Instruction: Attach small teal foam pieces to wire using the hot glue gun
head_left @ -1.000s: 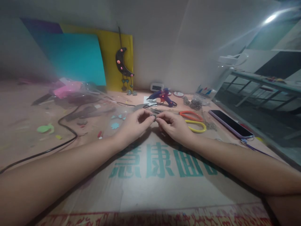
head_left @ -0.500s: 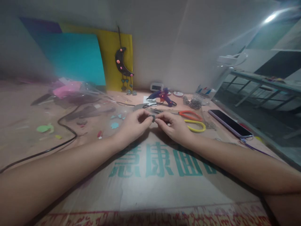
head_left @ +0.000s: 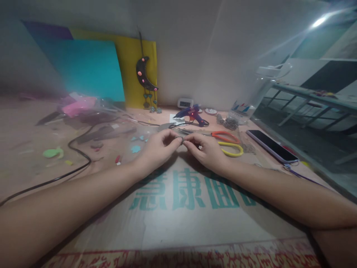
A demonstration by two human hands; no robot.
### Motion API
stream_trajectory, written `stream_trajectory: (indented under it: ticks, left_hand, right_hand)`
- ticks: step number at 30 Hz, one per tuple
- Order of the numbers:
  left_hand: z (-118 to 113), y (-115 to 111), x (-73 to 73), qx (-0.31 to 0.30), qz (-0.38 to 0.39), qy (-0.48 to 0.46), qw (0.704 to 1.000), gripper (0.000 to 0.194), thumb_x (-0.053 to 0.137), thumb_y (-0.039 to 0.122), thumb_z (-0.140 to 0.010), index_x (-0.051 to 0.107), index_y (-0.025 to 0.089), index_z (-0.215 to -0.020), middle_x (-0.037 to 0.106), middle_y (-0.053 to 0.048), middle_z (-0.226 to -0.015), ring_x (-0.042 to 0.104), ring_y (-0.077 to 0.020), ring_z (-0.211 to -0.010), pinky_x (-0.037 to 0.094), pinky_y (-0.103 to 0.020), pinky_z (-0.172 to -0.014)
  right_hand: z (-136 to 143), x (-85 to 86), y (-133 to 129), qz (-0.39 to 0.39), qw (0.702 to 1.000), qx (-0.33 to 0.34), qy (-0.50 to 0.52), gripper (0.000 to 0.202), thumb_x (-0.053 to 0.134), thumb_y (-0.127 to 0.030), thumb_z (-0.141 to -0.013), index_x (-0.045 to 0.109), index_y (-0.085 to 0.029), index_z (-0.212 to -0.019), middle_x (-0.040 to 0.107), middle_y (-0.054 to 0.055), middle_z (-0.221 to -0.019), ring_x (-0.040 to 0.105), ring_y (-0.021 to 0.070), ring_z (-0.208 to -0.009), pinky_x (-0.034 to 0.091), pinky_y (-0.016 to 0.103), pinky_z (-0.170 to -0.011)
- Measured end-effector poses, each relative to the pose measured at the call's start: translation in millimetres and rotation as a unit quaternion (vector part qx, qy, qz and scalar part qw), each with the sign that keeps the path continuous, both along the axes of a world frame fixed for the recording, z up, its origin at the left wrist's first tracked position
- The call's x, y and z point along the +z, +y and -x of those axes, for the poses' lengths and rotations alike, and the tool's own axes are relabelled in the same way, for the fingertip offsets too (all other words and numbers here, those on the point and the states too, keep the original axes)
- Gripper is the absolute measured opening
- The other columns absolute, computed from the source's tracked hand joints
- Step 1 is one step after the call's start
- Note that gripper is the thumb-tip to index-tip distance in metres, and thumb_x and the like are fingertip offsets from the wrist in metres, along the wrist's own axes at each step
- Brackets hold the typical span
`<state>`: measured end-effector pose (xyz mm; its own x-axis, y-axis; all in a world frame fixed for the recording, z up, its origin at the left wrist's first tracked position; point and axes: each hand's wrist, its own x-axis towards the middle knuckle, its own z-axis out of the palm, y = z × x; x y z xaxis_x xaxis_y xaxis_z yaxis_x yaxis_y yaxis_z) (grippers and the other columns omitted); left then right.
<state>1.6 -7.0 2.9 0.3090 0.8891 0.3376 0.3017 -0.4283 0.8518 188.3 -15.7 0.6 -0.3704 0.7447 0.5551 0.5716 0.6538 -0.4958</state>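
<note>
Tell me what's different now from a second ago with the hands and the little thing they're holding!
Only a little: the tiny dark piece, pinched between the left hand and the right hand, shows less than it did half a second ago; maybe it was turned. Nothing was taken up or let go. The glue gun and phone stayed put.

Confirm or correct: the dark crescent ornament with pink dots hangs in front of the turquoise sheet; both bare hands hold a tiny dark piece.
Wrong colour: the head view shows the crescent ornament hanging in front of the yellow sheet. The left hand and right hand hold the tiny dark piece.
</note>
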Motion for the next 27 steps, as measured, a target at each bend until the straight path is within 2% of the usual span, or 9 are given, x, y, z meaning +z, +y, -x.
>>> stream_trajectory:
  ticks: [3,8,14,17,19,21,25,27]
  left_hand:
    - [0.7,0.2,0.2,-0.008,-0.003,-0.004,1.0,0.02,0.056,0.035,-0.089,0.063,0.016,-0.085,0.065,-0.001,-0.082,0.058,-0.0156,-0.077,0.042,-0.028,-0.07]
    - [0.1,1.2,-2.3,-0.028,0.007,-0.025,0.999,0.028,0.058,0.04,-0.088,0.064,0.017,-0.102,0.068,-0.004,-0.095,0.06,-0.0172,-0.085,0.044,-0.03,-0.074]
    - [-1.6,1.4,-2.5,0.007,0.019,-0.015,1.0,0.014,0.059,0.032,-0.085,0.06,0.017,-0.085,0.065,-0.001,-0.083,0.058,-0.0163,-0.079,0.043,-0.029,-0.072]
    - [-1.0,2.4,-2.5,0.013,0.019,-0.028,0.999,0.015,0.059,0.032,-0.085,0.058,0.018,-0.082,0.064,-0.001,-0.082,0.058,-0.0163,-0.078,0.043,-0.03,-0.072]
    - [-0.4,3.6,-3.1,0.018,0.017,-0.038,0.999,0.016,0.059,0.033,-0.085,0.058,0.018,-0.082,0.063,-0.001,-0.081,0.058,-0.0163,-0.077,0.043,-0.03,-0.073]
    - [0.1,4.9,-3.7,0.019,0.016,-0.048,0.999,0.016,0.059,0.034,-0.085,0.057,0.018,-0.082,0.063,0.0,-0.081,0.058,-0.0162,-0.078,0.043,-0.03,-0.073]
    - [0.5,5.6,-3.4,0.018,0.006,-0.047,0.999,0.016,0.06,0.034,-0.085,0.058,0.018,-0.083,0.063,-0.001,-0.082,0.058,-0.0168,-0.08,0.043,-0.03,-0.074]
    - [0.4,4.7,-2.6,0.017,0.005,-0.042,0.999,0.016,0.06,0.034,-0.085,0.058,0.018,-0.082,0.064,-0.001,-0.082,0.058,-0.0168,-0.08,0.043,-0.03,-0.074]
  right_hand:
    - [-0.3,1.5,0.2,0.01,1.0,-0.001,0.002,0.017,0.055,-0.027,-0.092,0.068,-0.016,-0.091,0.065,0.0,-0.068,0.053,0.0102,-0.056,0.04,0.022,-0.056]
    - [-1.0,3.2,3.0,0.034,0.999,-0.019,0.028,0.017,0.053,-0.026,-0.093,0.066,-0.016,-0.087,0.062,-0.001,-0.065,0.054,0.0111,-0.058,0.041,0.023,-0.058]
    - [-1.5,3.1,3.2,0.04,0.998,-0.02,0.04,0.014,0.054,-0.026,-0.092,0.063,-0.017,-0.085,0.059,-0.002,-0.064,0.054,0.0118,-0.06,0.042,0.024,-0.061]
    - [-1.1,2.1,3.8,0.08,0.993,0.002,0.082,0.014,0.057,-0.03,-0.091,0.059,-0.018,-0.098,0.058,-0.003,-0.065,0.054,0.0115,-0.057,0.042,0.025,-0.057]
    - [-0.4,1.0,4.9,0.101,0.988,0.021,0.117,0.027,0.065,-0.031,-0.085,0.053,-0.019,-0.107,0.056,-0.004,-0.067,0.052,0.0112,-0.055,0.041,0.024,-0.053]
    - [0.6,0.1,5.8,0.087,0.986,0.023,0.138,0.032,0.07,-0.028,-0.081,0.051,-0.02,-0.105,0.055,-0.004,-0.071,0.052,0.0112,-0.058,0.042,0.024,-0.054]
    - [0.9,0.8,5.7,0.024,0.993,-0.004,0.117,0.008,0.063,-0.023,-0.086,0.056,-0.02,-0.089,0.061,0.0,-0.08,0.057,0.0123,-0.069,0.045,0.025,-0.062]
    - [-0.1,2.1,4.6,0.007,0.995,-0.008,0.103,0.006,0.061,-0.023,-0.088,0.059,-0.019,-0.084,0.064,0.001,-0.08,0.058,0.0125,-0.07,0.045,0.025,-0.064]
